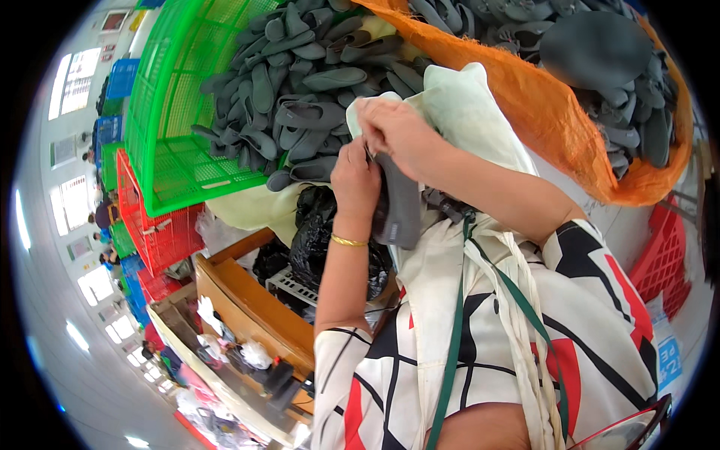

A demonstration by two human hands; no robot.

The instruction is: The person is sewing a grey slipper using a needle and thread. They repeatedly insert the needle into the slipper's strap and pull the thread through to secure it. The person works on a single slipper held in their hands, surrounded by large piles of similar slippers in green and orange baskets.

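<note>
A dark grey slip-on shoe (pixel 399 206) hangs in front of my chest, its sole end pointing down toward my apron. My left hand (pixel 355 180) is closed on its upper edge, with a gold bracelet at the wrist. Against the same edge, my right hand (pixel 397 133) has its fingers pinched together; what sits between them is hidden, though a small dark bit shows between the two hands. Pale cloth (pixel 472 105) lies just beyond my right hand. Past my hands, a heap of similar grey shoes (pixel 311 116) fills much of a green plastic basket (pixel 161 142).
An orange woven sack (pixel 517 97) packed with more grey shoes stands at the far right. Left of me are a red crate (pixel 154 217), a wooden desk (pixel 251 300) with cluttered shelves and a black plastic bag (pixel 319 240). A red basket (pixel 664 259) sits at the right.
</note>
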